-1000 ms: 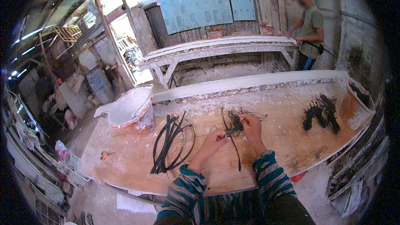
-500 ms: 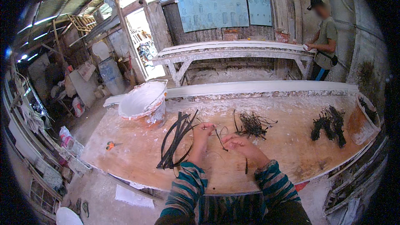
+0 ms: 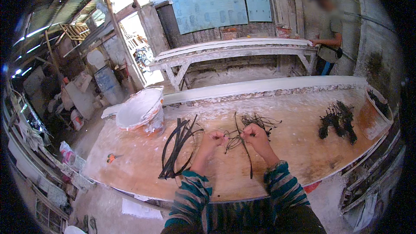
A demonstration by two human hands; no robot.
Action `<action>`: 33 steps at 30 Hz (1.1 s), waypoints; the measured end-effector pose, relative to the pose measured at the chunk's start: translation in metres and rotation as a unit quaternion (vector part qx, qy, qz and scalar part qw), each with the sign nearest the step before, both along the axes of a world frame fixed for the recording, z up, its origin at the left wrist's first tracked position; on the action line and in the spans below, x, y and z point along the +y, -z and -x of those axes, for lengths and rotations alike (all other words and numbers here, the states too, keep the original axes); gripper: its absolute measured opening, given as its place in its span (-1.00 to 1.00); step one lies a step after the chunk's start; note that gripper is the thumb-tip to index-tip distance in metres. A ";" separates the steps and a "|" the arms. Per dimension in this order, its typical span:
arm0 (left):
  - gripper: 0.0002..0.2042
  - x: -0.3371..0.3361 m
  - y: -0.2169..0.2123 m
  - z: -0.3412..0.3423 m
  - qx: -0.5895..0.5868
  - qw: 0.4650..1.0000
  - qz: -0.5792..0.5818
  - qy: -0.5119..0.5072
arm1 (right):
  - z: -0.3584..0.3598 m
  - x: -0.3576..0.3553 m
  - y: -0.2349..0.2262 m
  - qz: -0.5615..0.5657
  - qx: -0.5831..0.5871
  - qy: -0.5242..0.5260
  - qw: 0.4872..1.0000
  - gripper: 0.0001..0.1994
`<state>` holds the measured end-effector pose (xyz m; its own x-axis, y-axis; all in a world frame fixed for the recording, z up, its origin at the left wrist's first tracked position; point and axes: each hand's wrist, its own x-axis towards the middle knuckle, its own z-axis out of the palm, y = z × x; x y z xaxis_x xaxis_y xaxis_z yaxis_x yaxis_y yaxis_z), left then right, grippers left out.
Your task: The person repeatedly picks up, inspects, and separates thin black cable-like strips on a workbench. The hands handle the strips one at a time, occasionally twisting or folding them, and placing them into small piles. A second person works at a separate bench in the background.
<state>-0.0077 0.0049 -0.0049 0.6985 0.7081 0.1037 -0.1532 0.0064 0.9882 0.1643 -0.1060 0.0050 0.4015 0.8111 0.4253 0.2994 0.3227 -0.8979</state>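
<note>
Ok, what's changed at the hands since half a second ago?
The right hand has moved rightward and away from the body, to the pile of thin, tangled black strands; the left hand has shifted right. Both hands' fingers now pinch thin dark loops between them. The flat black strips, orange-handled scissors and white-crusted bucket stay put.

strands: black | sleeves: teal-grey stripes | scissors: orange handles | panel: blue
</note>
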 end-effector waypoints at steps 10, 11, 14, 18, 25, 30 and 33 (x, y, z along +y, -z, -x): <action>-0.87 -0.055 -0.012 -0.024 0.008 0.977 -0.075 0.198 | -0.014 -0.002 -0.002 0.019 0.021 0.216 0.976 -0.92; -0.85 -0.056 -0.012 -0.025 0.008 0.975 -0.086 0.202 | -0.015 0.000 0.003 -0.006 0.023 0.208 0.978 -0.91; -0.82 -0.065 -0.026 -0.025 0.036 0.982 -0.078 0.165 | -0.019 0.010 0.013 -0.037 -0.005 0.194 0.980 -0.90; -0.81 -0.040 -0.018 -0.014 0.040 0.995 -0.020 0.092 | -0.012 0.003 0.004 -0.020 -0.158 0.246 0.956 -0.93; -0.84 -0.006 -0.017 0.000 -0.019 0.976 -0.019 -0.217 | 0.014 -0.001 0.005 -0.025 -0.063 0.041 0.997 -0.93; -0.83 0.007 -0.008 0.002 0.041 0.952 -0.041 -0.301 | 0.042 -0.010 0.001 -0.025 -0.045 -0.224 0.973 -0.92; -0.84 0.000 -0.013 -0.001 0.039 0.959 -0.037 -0.279 | 0.043 -0.011 -0.002 -0.032 -0.073 -0.282 0.956 -0.90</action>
